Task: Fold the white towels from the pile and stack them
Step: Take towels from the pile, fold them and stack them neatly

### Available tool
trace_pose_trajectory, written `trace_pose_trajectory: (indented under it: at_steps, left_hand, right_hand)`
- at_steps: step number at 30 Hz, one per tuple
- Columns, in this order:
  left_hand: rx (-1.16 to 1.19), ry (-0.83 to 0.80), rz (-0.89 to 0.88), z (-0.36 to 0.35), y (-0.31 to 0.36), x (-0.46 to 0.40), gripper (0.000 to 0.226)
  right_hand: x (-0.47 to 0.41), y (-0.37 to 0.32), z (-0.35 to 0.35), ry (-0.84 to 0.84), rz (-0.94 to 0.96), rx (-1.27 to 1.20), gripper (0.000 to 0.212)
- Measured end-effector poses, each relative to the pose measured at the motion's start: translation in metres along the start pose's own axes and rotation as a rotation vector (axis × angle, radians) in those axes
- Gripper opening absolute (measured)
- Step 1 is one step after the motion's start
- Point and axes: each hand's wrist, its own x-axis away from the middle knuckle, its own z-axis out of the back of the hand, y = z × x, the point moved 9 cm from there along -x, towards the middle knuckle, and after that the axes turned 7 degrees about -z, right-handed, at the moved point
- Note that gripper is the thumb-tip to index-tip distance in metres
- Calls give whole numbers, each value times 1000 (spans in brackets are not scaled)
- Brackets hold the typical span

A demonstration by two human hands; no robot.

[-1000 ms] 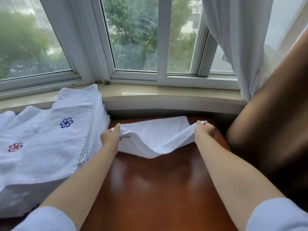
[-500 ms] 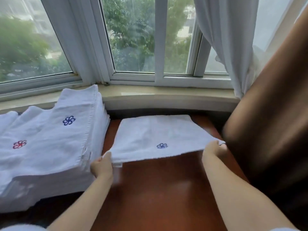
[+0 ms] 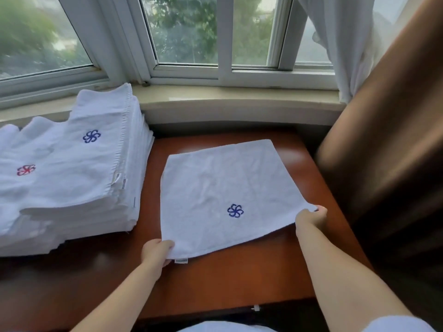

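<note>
The white towel (image 3: 215, 188) lies spread flat on the reddish-brown wooden table (image 3: 239, 279), square to me, with a blue flower emblem (image 3: 235, 210) stitched toward its near right side and a small label (image 3: 181, 260) poking out from under its near left corner. My left hand (image 3: 155, 252) has that near left corner pinched, fingers curled under the cloth and thumb on top, so the edge is lifted slightly off the wood. My right hand (image 3: 311, 218) grips the near right corner in the same way, fingers curled round the hem, and that corner rides a little higher than the rest; the far edge rests flat on the table, near the window side. Just left of the towel, close beside it but not touching, stands the stack of folded towels (image 3: 79, 178), its top one showing a blue emblem, and a further white pile (image 3: 14, 178) on its left carries a red emblem. The stack leans over the pale stone windowsill (image 3: 239, 101) at its far end. Behind the sill is the white-framed window (image 3: 225, 44) with green trees outside. A sheer white curtain (image 3: 347, 44) hangs at the right, and a heavy brown curtain (image 3: 383, 140) falls in front of it, right beside the table's right edge.
</note>
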Motion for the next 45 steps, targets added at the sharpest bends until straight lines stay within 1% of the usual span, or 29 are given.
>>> trace_pose_trajectory:
  at_steps: [1, 2, 4, 5, 6, 9, 11, 12, 14, 16, 17, 18, 20, 22, 25, 27, 29, 32, 35, 37, 39, 41, 42, 43, 45]
  left_hand:
    - [-1, -21, 49, -4, -4, 6, 9]
    - [-16, -38, 93, -7, -7, 13, 13]
    - [-130, -109, 167, -12, -12, 26, 20]
    - [-204, -171, 197, -14, -16, 32, 22]
    - [-270, -251, 223, -16, -20, 37, 25]
    - [-408, -499, 286, -22, -29, 52, 35]
    - [-448, -537, 288, -21, -29, 50, 38]
    - [-444, -510, 269, -20, -27, 45, 38]
    - [-378, -400, 204, -16, -19, 30, 34]
    - [-289, -283, 129, -10, -6, 14, 22]
    - [-253, -248, 91, -7, 2, 5, 13]
    - [-218, -228, 52, -5, 9, -2, 10]
    - [-166, -215, -21, -5, 23, -16, 19]
    - [-120, -192, -93, -4, 36, -26, 21]
    - [-80, -185, -172, -9, 52, -41, 23]
    - [-77, -198, -213, -14, 64, -50, 32]
    - [-108, -218, -267, -21, 77, -60, 41]
    - [-164, -276, -371, -32, 97, -73, 43]
    - [-459, -259, -561, -38, 113, -84, 43]
    - [-560, -231, -658, -41, 120, -88, 44]
    - [-660, -176, -734, -42, 130, -90, 37]
    - [-743, -118, -749, -42, 137, -93, 26]
    - [-750, -98, -736, -40, 138, -95, 25]
    - [-741, -85, -717, -38, 139, -98, 26]
    - [-705, -71, -675, -35, 140, -104, 37]
  right_hand:
    - [4, -6, 4, 40, 26, 25, 48]
    - [9, -12, 10, 122, 78, 119, 49]
    - [31, -18, 15, 262, 200, 355, 52]
    - [45, -16, 8, 260, 268, 423, 54]
    - [61, -13, -5, 206, 347, 469, 54]
    - [106, 7, -56, -61, 524, 650, 47]
    - [126, 27, -83, -208, 562, 775, 40]
    - [135, 36, -92, -255, 578, 829, 37]
    - [143, 44, -100, -271, 620, 904, 36]
    - [145, 45, -100, -248, 630, 958, 37]
    - [146, 44, -99, -234, 629, 972, 37]
    - [148, 42, -99, -221, 625, 979, 36]
    - [152, 38, -100, -203, 617, 987, 36]
    - [159, 37, -106, -204, 623, 994, 38]
    - [175, 37, -122, -258, 642, 993, 39]
    - [188, 40, -132, -315, 640, 998, 37]
    - [200, 45, -142, -370, 648, 1008, 35]
    - [215, 50, -152, -378, 664, 1011, 35]
    - [225, 54, -156, -326, 636, 994, 38]
    - [233, 58, -158, -294, 638, 975, 39]
    - [244, 65, -164, -335, 645, 962, 41]
    - [254, 76, -172, -402, 653, 1019, 53]
    - [258, 81, -174, -416, 660, 1072, 61]
    - [261, 84, -176, -416, 667, 1123, 68]
    - [265, 89, -178, -408, 668, 1192, 80]
